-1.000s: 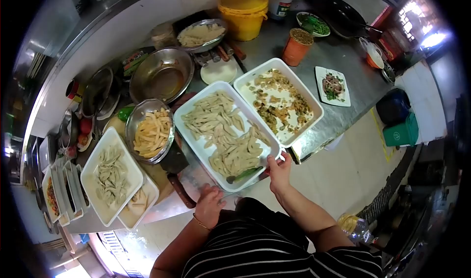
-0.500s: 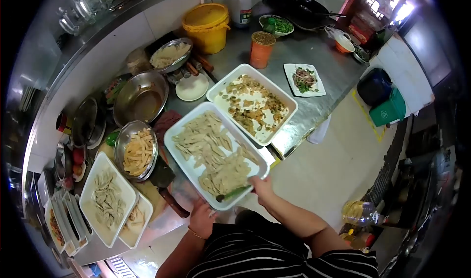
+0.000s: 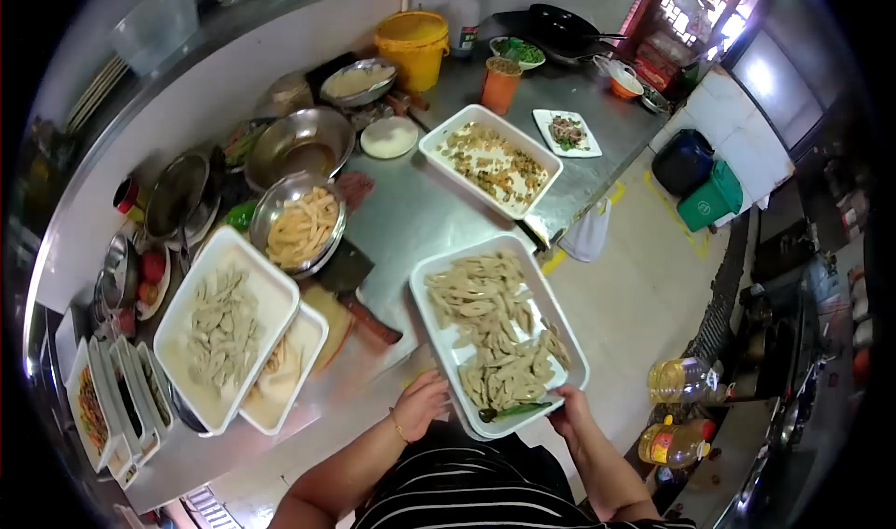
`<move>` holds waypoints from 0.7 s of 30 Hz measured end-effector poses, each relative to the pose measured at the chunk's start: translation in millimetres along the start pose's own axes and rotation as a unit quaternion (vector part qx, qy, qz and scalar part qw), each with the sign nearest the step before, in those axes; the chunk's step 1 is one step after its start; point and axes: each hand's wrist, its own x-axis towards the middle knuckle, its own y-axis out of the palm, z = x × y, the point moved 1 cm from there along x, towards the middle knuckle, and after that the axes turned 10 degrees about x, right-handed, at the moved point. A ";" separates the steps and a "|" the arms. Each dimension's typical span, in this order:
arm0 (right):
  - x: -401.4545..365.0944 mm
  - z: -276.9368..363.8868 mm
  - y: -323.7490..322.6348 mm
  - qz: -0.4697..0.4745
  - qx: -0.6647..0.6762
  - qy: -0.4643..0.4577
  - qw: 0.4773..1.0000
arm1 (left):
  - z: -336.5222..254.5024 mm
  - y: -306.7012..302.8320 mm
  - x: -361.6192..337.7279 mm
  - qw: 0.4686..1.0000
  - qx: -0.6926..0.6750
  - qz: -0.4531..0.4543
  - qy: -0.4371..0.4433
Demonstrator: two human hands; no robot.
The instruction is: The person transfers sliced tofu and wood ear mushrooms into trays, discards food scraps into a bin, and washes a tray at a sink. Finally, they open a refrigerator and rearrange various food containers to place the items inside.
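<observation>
dumpling tray (image 3: pixel 432 338) in left hand (image 3: pixel 420 403), right hand (image 3: pixel 571 415)

Person's in a black short-sleeve shirt (image 3: pixel 485 492) w/ thin white stripes running across front & shoulders. Both forearms (image 3: pixel 355 468) bare from approx. the elbow down. 1 thin gold-coloured bracelet (image 3: pixel 399 428) round the wrist of the left hand (image 3: pixel 420 403); right hand (image 3: pixel 571 415) & wrist bare.

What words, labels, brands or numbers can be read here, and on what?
None can be read.
White bottle by the yellow bucket: label too blurred.
Oil bottle with red label, lower right: too small.
White tray held by left hand and right hand: no print shows.
</observation>
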 end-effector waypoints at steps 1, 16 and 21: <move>-15.5 -12.2 -16.2 0.006 0.017 -0.005 1.000 | 10.8 -8.7 -6.3 0.999 0.030 0.020 0.008; -226.3 -134.3 -183.3 -0.042 0.118 -0.084 0.989 | 123.7 -378.5 -130.4 0.555 -0.185 -0.804 0.107; -292.0 -144.3 -203.2 -0.122 0.019 -0.117 0.985 | 189.0 -479.1 -138.7 0.703 -0.111 -0.646 0.278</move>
